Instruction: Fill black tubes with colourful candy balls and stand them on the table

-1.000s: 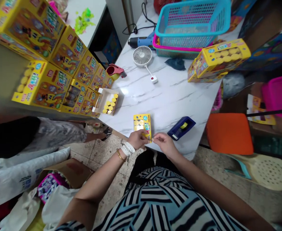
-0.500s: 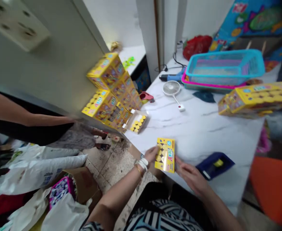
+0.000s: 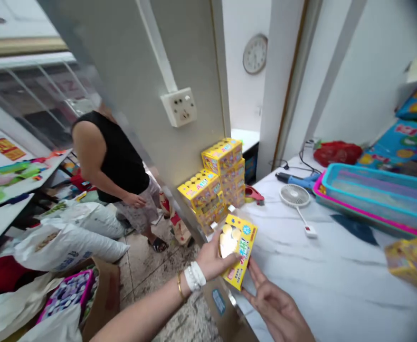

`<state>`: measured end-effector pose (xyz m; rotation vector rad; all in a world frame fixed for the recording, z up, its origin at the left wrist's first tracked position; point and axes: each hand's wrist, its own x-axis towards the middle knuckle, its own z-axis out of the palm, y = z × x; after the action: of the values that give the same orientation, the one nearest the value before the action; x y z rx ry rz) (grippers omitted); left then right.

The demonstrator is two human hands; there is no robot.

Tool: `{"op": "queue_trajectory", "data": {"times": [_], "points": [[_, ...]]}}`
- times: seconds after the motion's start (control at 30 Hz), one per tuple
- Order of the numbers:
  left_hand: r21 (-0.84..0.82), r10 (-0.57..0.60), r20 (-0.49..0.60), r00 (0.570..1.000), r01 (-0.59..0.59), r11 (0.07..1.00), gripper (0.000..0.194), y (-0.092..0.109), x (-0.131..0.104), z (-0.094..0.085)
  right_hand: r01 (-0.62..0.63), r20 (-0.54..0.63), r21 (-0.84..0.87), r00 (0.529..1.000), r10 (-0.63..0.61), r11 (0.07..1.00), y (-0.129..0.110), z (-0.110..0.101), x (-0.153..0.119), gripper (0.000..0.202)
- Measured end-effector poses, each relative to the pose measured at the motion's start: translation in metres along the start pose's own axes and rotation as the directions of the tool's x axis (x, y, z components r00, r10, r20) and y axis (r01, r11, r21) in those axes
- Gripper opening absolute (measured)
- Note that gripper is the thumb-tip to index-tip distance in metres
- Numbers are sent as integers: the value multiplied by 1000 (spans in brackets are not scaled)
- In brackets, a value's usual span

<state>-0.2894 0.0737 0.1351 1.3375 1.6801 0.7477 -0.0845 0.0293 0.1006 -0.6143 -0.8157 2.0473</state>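
Note:
A small yellow box (image 3: 248,239) with a clear window and round yellow tops inside is tilted above the table's near left edge. My left hand (image 3: 211,259) is closed around its left side, thumb across the front. Against its lower right edge and corner rest the fingers of my right hand (image 3: 270,301), helping to hold it. Just beyond it stands a stack of similar yellow boxes (image 3: 208,187) by the wall. The held box mostly hides an open carton, of which white flaps show.
On the white marbled table (image 3: 287,266) are a small fan (image 3: 295,195), a red tape dispenser (image 3: 253,194), a blue tool (image 3: 299,180) and stacked plastic baskets (image 3: 379,194). A person in a black top (image 3: 119,159) stands left, near white sacks (image 3: 76,247) on the floor.
My view has swung up and left, bringing the person and clock into sight. The yellow box has come nearer the stack, tilted, with my left thumb now across its front.

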Motion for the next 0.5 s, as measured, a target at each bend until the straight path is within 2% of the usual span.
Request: {"op": "queue_trajectory", "data": {"times": [0.07,0.17,0.27,0.3,0.37,0.43,0.5], "points": [[191,131,-87,988,-112,975,82,36,9,-43,76,63,-9,995,-76,997,-27,34,23,21],[372,277,-188,942,-193,908,74,93,36,-115,196,109,-17,975,-193,981,-68,92,67,25],[545,340,-160,927,-204,813,63,131,75,-171,251,99,20,963,-251,968,-92,139,128,32],[596,363,-182,914,-191,780,60,137,87,-183,234,92,47,967,-237,971,-94,150,150,35],[659,423,-261,868,-160,735,58,137,105,-193,194,67,73,978,-199,978,-93,164,188,38],[736,536,-289,793,-175,654,57,124,112,-188,178,36,78,983,-181,981,-84,166,211,40],[847,662,-218,717,-198,493,54,106,110,-175,186,-13,74,983,-186,980,-69,151,211,39]]}}
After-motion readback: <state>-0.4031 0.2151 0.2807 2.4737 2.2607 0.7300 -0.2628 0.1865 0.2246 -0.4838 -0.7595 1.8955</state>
